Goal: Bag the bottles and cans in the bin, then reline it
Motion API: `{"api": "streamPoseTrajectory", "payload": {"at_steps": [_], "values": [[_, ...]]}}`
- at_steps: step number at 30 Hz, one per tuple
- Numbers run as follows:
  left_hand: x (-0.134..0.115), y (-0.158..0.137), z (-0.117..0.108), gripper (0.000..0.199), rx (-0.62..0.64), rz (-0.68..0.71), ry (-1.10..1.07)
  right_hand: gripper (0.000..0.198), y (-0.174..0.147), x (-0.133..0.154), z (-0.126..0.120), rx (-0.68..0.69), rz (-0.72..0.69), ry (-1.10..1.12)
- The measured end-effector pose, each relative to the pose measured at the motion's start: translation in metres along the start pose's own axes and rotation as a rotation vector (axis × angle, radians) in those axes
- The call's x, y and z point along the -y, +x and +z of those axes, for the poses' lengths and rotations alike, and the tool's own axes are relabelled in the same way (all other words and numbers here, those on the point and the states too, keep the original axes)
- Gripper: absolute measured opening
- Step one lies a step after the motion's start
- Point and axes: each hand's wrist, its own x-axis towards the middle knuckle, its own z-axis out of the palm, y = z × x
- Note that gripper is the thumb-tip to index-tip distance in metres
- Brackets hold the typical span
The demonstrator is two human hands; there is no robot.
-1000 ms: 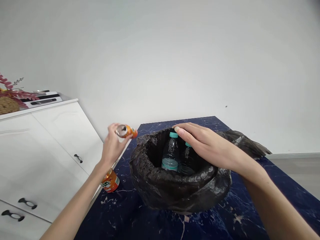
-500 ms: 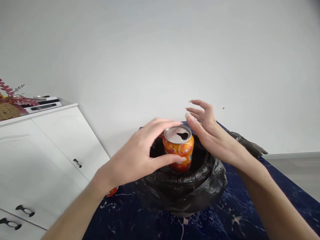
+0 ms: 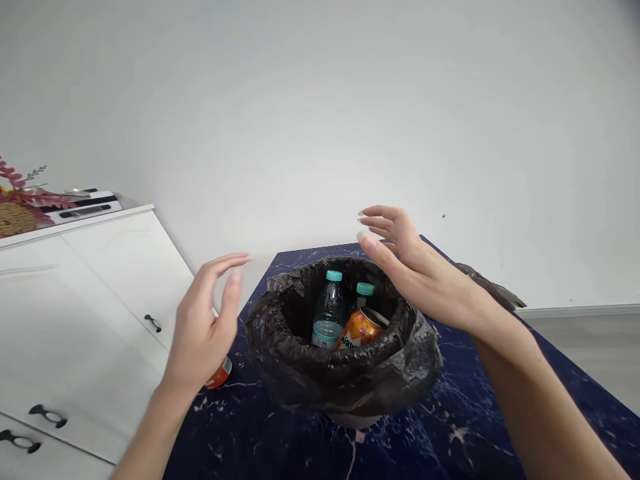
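Observation:
A bin lined with a black plastic bag [image 3: 345, 383] stands on a dark blue marbled table [image 3: 280, 447]. Inside it an orange soda can [image 3: 361, 330] leans beside a clear water bottle [image 3: 329, 310] with a teal cap; a second teal-capped bottle [image 3: 365, 291] shows partly behind the can. My left hand [image 3: 207, 320], empty with its fingers apart, hovers left of the bin. Below it another orange-red can [image 3: 220, 375] is partly hidden by that hand. Over the bin's right rim is my right hand [image 3: 397, 250], open and holding nothing.
White cabinets [image 3: 90, 300] with black handles flank the table on the left, topped by a woven basket [image 3: 17, 219] with red leaves. Behind the table rises a pale wall [image 3: 320, 120]. Dark plastic [image 3: 493, 285] lies at the table's right edge.
My left hand has let go of the orange soda can, which now rests in the bin, and has moved away to the left. My right hand has shifted slightly left.

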Motion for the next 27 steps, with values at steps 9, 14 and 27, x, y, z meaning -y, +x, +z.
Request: {"api": "streamPoseTrajectory", "payload": {"at_steps": [9, 14, 27], "values": [[0.153, -0.071, 0.002, 0.094, 0.347, -0.369, 0.474, 0.066, 0.0, 0.006, 0.007, 0.036, 0.084, -0.14], [0.18, -0.1, -0.001, 0.068, 0.418, -0.375, 0.442, 0.064, 0.002, 0.0, 0.015, 0.031, 0.06, -0.147], [0.015, -0.036, -0.021, 0.06, -0.461, 0.056, -0.224, 0.068, 0.001, 0.001, 0.021, 0.049, 0.091, -0.122]]}}
